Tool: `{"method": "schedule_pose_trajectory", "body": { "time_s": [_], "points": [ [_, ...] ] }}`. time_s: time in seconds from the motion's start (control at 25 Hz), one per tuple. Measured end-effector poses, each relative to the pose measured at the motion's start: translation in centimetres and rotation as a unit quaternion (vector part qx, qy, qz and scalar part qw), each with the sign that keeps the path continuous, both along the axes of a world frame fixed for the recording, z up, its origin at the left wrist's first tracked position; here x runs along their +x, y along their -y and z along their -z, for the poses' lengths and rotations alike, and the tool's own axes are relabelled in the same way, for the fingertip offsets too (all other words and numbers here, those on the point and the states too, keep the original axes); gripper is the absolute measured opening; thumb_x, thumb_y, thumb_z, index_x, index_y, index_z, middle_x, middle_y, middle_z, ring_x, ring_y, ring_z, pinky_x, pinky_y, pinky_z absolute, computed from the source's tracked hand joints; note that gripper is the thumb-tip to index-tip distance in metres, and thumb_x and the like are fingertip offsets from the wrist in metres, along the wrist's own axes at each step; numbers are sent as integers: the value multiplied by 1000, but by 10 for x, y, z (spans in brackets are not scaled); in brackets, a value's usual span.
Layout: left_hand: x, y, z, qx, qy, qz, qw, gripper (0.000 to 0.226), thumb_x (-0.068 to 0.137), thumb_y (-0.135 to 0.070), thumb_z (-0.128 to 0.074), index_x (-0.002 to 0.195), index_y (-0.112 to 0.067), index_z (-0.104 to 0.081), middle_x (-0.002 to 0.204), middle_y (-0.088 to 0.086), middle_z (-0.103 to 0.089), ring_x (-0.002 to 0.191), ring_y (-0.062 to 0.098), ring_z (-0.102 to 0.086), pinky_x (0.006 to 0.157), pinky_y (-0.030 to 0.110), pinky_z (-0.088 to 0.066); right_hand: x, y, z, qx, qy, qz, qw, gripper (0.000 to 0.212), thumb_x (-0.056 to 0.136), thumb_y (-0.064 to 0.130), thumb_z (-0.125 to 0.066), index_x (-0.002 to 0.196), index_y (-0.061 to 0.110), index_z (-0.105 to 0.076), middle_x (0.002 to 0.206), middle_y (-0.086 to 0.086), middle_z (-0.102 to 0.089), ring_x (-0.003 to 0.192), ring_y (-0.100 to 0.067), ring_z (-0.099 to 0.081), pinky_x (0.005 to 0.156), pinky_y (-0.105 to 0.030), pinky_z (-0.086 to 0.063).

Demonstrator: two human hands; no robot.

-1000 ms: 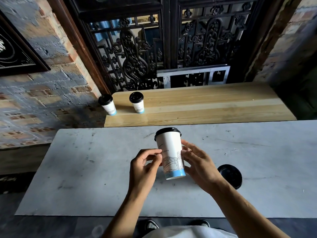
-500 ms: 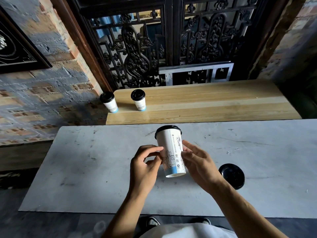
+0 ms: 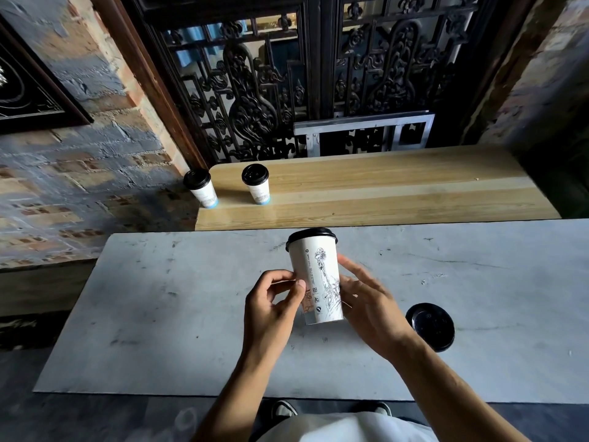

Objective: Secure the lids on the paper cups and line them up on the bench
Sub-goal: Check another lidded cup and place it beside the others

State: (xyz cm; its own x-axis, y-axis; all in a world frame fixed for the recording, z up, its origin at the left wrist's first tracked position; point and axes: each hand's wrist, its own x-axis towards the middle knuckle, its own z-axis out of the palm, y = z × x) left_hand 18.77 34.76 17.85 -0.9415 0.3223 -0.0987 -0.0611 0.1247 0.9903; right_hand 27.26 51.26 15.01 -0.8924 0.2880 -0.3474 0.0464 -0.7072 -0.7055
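Note:
I hold a tall white paper cup (image 3: pixel 318 279) with a black lid and a line drawing above the grey marble table (image 3: pixel 165 314). My left hand (image 3: pixel 272 306) pinches its left side with thumb and fingers. My right hand (image 3: pixel 369 301) cradles its right side and base. Two smaller lidded cups stand on the wooden bench (image 3: pixel 398 193) at its left end: one cup (image 3: pixel 201 187) at the corner, the other cup (image 3: pixel 256 183) just to its right. A loose black lid (image 3: pixel 430 325) lies flat on the table, right of my right hand.
Behind the bench rises a dark carved wooden screen (image 3: pixel 302 74) with a metal frame (image 3: pixel 363 129) leaning against it. Brick wall runs along the left. My shoes (image 3: pixel 283 409) show under the table's near edge.
The cup has been turned in my hands, so a different part of its drawing faces me, and it sits slightly higher. The bench cups and loose lid have not moved.

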Motion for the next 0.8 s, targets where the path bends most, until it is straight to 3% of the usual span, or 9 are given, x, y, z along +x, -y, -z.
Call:
{"method": "schedule_pose_trajectory", "body": {
  "time_s": [0.16,0.28,0.44,0.56,0.72,0.8],
  "points": [
    [-1,3,2,-21,-43,-1,999,17,91,-1,-72,97,-17,-75,97,4,-75,88,13,-72,79,34,-64,2,1,-1,27,1,-4,1000,49,85,8,-64,134,14,-62,121,-18,-72,99,-24,-71,87,-39,-53],
    [-2,5,3,-34,-81,8,996,27,89,7,-69,96,-18,-79,98,8,-71,83,14,-71,73,27,-62,3,0,1,57,7,-21,998,51,84,8,-65,135,8,-62,136,-26,-61,109,-29,-65,92,-47,-51],
    [-2,4,4,-24,-31,-5,999,22,92,0,-69,98,-19,-78,99,6,-79,87,13,-74,72,17,-57,4,-1,2,45,-13,-30,998,54,86,6,-66,139,9,-59,137,-18,-65,116,-31,-66,97,-47,-51],
    [0,3,6,-18,9,5,1000,14,92,-14,-74,104,-21,-76,99,-2,-81,97,15,-76,80,28,-62,4,-3,4,19,-19,-14,1000,57,86,3,-64,142,12,-56,137,-18,-67,116,-30,-66,96,-42,-53],
    [-1,6,14,-28,27,18,999,30,84,-31,-75,111,-19,-74,105,-3,-80,103,16,-76,89,41,-63,2,-4,10,30,-19,-7,999,61,82,-3,-67,141,9,-56,135,-21,-66,111,-31,-68,92,-41,-56],
    [-1,6,17,-27,32,19,999,28,85,-29,-75,111,-20,-74,105,-3,-80,102,17,-76,89,42,-63,2,-4,13,39,-19,-1,999,60,80,-5,-68,138,8,-58,135,-23,-66,109,-32,-68,90,-40,-58]
  ]
}}
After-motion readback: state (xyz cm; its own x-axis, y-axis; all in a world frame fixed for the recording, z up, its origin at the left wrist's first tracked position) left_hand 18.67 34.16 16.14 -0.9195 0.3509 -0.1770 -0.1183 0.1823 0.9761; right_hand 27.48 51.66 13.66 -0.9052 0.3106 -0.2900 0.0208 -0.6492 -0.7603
